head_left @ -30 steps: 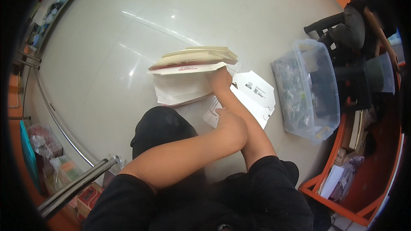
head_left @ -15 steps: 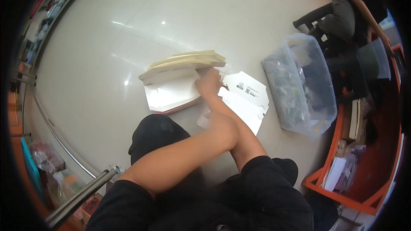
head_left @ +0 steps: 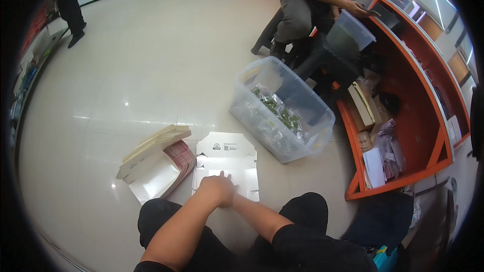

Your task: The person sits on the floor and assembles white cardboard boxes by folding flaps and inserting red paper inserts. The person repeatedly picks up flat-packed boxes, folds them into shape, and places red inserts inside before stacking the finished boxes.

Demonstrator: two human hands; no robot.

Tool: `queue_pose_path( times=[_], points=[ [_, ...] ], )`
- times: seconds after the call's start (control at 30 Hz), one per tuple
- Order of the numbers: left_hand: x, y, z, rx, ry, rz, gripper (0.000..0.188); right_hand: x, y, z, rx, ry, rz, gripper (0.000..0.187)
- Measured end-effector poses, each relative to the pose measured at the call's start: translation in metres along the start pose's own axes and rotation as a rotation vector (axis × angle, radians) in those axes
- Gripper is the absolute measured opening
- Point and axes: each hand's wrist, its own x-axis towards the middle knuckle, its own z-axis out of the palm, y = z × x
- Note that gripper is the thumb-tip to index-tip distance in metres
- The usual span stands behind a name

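On the floor between my knees lies a flat white cardboard box blank (head_left: 237,163), with cut tabs along its edges and dark print on its far flap. My left hand (head_left: 217,190) is over its near left part, two fingers stretched forward and apart on the card. From the right, my right hand (head_left: 234,200) comes in against the left one; its fingers are hidden behind it. Just left of the blank stands a stack of nested, partly folded white cardboard boxes (head_left: 151,174) with yellowish and reddish edges.
Ahead on the right is a clear plastic tub (head_left: 282,151) holding bagged green items. Beyond it a seated person (head_left: 312,0) holds a small dark object. An orange shelf unit (head_left: 403,184) borders the right side. Another person's legs (head_left: 69,10) are at the far left.
My view has swung up and to the right. My right hand has left the stack of boxes, and both hands have come together over the flat box blank.
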Motion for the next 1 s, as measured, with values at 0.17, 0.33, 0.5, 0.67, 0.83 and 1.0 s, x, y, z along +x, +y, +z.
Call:
queue_pose_path(
  times=[0.17, 0.33, 0.5, 0.67, 0.83, 1.0],
  points=[
    [-0.011, 0.044, -0.001, 0.041, -0.125, 0.03, 0.032, -0.064, -0.013, -0.005, 0.063, -0.027, -0.123, 0.075],
    [-0.032, 0.069, 0.004, 0.003, -0.054, -0.005, 0.033, -0.111, -0.015, -0.008, 0.109, -0.029, -0.19, 0.061],
    [-0.038, 0.085, 0.007, -0.01, -0.045, -0.014, 0.048, -0.156, -0.007, -0.024, 0.158, -0.019, -0.228, 0.051],
    [-0.036, 0.088, 0.004, -0.082, 0.101, -0.067, 0.055, -0.173, 0.024, -0.035, 0.181, -0.007, -0.241, 0.046],
    [-0.033, 0.076, -0.001, -0.126, 0.099, -0.142, 0.072, -0.121, 0.066, -0.023, 0.138, 0.104, -0.42, 0.056],
    [-0.025, 0.076, 0.009, -0.177, 0.135, -0.126, 0.068, -0.087, 0.084, 0.009, 0.239, 0.265, -0.378, 0.051]
  ],
)
